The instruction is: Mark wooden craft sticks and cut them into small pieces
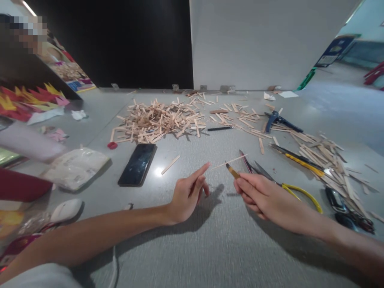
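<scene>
My left hand (189,197) is raised over the grey table, its index finger stretched out and the others loosely bent, holding nothing. Its fingertip is near the left end of a thin wooden sliver (237,159). My right hand (262,194) grips a slim yellow-brown pointed tool (232,171) with a dark tip, perhaps tweezers. The tip meets the sliver near its middle; I cannot tell whether it pinches it. Beyond my right hand lie scissors (303,192) with yellow handles and a dark red pen-like item (245,161). A single flat wooden stick (170,165) rests beyond my left hand.
A heap of wooden sticks (162,118) lies at the back. Rightward are blue-handled cutters (272,121), a yellow-black utility knife (303,162) and more sticks (327,154). On the left are a phone (137,165), a plastic packet (77,168) and a white mouse (67,210). Upright panels (255,44) stand behind.
</scene>
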Available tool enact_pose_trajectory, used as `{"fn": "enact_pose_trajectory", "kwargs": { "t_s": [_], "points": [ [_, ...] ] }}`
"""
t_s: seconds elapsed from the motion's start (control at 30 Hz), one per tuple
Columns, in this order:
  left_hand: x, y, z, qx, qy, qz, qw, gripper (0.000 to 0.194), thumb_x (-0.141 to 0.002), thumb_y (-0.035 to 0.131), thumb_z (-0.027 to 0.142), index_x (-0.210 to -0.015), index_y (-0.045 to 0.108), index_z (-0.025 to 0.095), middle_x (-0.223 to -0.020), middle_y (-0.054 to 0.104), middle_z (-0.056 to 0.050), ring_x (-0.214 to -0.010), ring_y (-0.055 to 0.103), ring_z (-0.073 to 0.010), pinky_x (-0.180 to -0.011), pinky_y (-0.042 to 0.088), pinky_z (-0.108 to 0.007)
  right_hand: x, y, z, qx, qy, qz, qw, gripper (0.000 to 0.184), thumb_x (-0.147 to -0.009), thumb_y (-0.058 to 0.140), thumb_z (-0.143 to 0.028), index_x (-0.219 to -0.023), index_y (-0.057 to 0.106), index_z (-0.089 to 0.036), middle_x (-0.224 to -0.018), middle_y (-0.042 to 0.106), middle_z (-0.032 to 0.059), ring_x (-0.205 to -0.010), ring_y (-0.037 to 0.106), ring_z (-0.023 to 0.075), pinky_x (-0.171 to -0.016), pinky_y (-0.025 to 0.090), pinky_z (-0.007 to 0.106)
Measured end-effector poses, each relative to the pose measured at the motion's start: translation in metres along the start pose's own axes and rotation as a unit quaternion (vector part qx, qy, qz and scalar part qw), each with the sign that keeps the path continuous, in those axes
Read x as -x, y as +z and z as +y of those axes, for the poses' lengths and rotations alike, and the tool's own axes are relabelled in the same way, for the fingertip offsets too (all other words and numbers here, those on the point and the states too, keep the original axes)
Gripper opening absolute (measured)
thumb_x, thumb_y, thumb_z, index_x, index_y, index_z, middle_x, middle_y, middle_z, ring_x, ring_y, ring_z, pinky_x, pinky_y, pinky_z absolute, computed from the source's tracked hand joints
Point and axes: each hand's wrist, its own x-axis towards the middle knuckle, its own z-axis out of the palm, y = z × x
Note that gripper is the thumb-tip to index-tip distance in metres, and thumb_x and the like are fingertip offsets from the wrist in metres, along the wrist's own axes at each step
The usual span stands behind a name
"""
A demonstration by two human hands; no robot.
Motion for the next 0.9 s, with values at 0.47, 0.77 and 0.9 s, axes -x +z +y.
{"fn": "enact_pose_trajectory", "kwargs": {
  "t_s": [0.47, 0.77, 0.9],
  "points": [
    [-0.004, 0.003, 0.003, 0.047, -0.046, 0.009, 0.998, 0.071, -0.108, 0.042, 0.076, -0.121, 0.074, 0.014, -0.060, 0.068, 0.001, -0.039, 0.051, -0.0085, -0.039, 0.041, -0.017, 0.002, -0.010, 0.000, 0.173, -0.080, 0.056, 0.980, 0.035, -0.108, 0.037, -0.045, -0.086, 0.055, -0.025, -0.063, 0.048, -0.0035, -0.052, 0.044, 0.0149, -0.052, 0.034, 0.028],
    [-0.003, 0.000, 0.004, -0.001, 0.002, 0.005, 1.000, 0.062, -0.110, 0.048, 0.066, -0.117, 0.080, 0.013, -0.063, 0.072, -0.002, -0.039, 0.049, -0.0061, -0.040, 0.041, -0.015, 0.004, -0.012, -0.003, 0.229, -0.082, 0.079, 0.967, 0.036, -0.108, 0.036, -0.045, -0.085, 0.055, -0.025, -0.061, 0.050, -0.0031, -0.052, 0.046, 0.0164, -0.055, 0.035, 0.031],
    [-0.005, -0.001, 0.006, -0.017, 0.084, -0.002, 0.996, 0.049, -0.111, 0.057, 0.054, -0.115, 0.084, 0.014, -0.069, 0.079, -0.004, -0.038, 0.049, -0.0046, -0.040, 0.042, -0.013, 0.006, -0.012, -0.008, 0.252, -0.090, 0.106, 0.958, 0.036, -0.108, 0.036, -0.042, -0.082, 0.055, -0.025, -0.061, 0.054, -0.0021, -0.053, 0.050, 0.0173, -0.058, 0.038, 0.032]
  ]
}}
